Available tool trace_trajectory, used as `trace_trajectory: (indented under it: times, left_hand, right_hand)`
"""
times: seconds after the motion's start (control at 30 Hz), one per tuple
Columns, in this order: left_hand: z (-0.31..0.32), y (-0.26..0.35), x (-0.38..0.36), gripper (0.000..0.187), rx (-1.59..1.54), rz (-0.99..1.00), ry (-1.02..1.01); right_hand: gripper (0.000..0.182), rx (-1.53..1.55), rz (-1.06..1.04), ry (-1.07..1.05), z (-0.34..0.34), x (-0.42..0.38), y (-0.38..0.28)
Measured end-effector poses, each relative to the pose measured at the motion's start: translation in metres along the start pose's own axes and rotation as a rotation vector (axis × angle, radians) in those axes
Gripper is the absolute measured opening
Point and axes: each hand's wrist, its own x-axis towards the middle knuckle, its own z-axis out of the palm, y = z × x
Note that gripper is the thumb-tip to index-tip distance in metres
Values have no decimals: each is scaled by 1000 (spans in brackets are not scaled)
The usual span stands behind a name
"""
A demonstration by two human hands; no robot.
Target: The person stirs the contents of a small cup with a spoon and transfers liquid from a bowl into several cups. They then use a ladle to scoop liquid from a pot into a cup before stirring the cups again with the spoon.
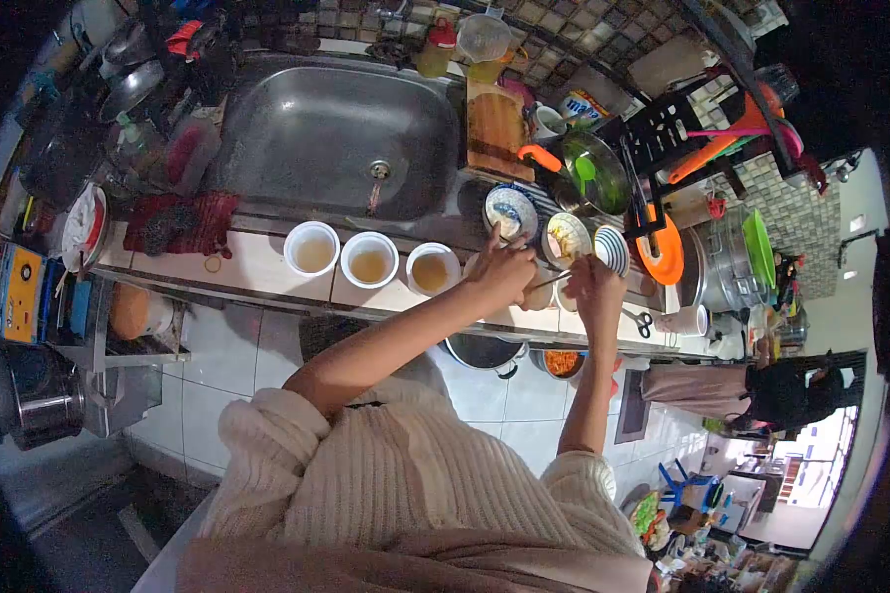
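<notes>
My left hand (504,275) reaches over the counter to a blue-patterned bowl (511,212) holding something pale, its fingers at the near rim. To its right my right hand (595,287) is closed on the thin handle of a utensil (549,283) that points left toward my left hand. Just beyond my right hand are a bowl with yellowish contents (567,240) and a striped bowl (612,251). White cups with brownish liquid (313,248) (370,260) (433,269) stand in a row to the left. Whatever is under my hands is mostly hidden.
A steel sink (341,138) lies behind the cups, with a cutting board (496,128) beside it. An orange plate (660,247), scissors (639,318) and a pan (593,173) are at the right. Pots stand on the floor below. A person (791,388) stands far right.
</notes>
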Motion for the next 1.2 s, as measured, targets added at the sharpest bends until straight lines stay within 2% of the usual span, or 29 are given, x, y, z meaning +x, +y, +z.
trace_trajectory:
  times: [0.1,0.17,0.23,0.3,0.37,0.43,0.47,0.53,0.57,0.63,0.67,0.73,0.77,0.83,0.87,0.93,0.97,1.03,1.1,1.17,1.2]
  left_hand:
    - [-3,1,-1,47,-36,-8,3]
    - [-6,2,0,47,-33,-12,3]
    - [-9,4,-1,47,-29,-18,0]
    - [-8,7,0,48,-39,-47,-24]
    - [-5,5,-1,48,-50,-31,11]
    - [-7,5,-1,48,-58,-12,42]
    - [-9,6,0,48,-51,-16,2]
    - [-8,5,2,47,-43,-20,-37]
    - [-8,4,3,48,-47,-27,-54]
    - [-10,5,4,48,-50,-32,-72]
    - [-10,5,4,50,-53,-40,-95]
    - [-11,5,4,51,-54,-50,-115]
    - [-10,6,4,53,-53,-54,-100]
    - [-9,7,2,55,-50,-59,-86]
    - [-8,8,1,56,-49,-62,-73]
    - [-10,8,2,56,-45,-63,-59]
    - [-11,7,3,56,-66,-60,-69]
    - [-12,6,3,55,-87,-60,-78]
    - [-11,6,1,54,-52,-41,-57]
    - [-9,5,2,55,-34,-32,-40]
    - [-10,5,1,56,-18,-21,-27]
  right_hand:
    - [32,111,-19,-61,-4,-3,1]
    - [32,-2,-15,-6,3,-4,11]
    - [32,-45,-92,-38,5,-7,10]
    - [32,224,39,83,-1,-8,-2]
    - [33,179,62,81,-4,-9,1]
    - [33,126,60,-99,-2,-9,12]
    - [33,126,61,-97,-1,-10,14]
    - [33,155,92,104,-4,-11,0]
    - [33,155,90,104,-3,-11,4]
    - [32,105,28,-114,-2,-12,13]
    - [32,105,29,-113,-1,-13,14]
    - [31,177,71,86,-1,-12,4]
    - [31,177,69,85,-2,-12,9]
    - [31,53,52,-85,-4,-11,17]
    - [31,55,53,-84,-3,-11,17]
    - [30,306,29,81,-7,-10,2]
    - [30,305,28,81,-8,-9,4]
    - [31,164,27,-124,-10,-8,11]
    - [33,235,17,-209,-4,-7,17]
    - [34,229,62,6,-5,-6,7]
    - [34,230,62,3,-4,-7,10]
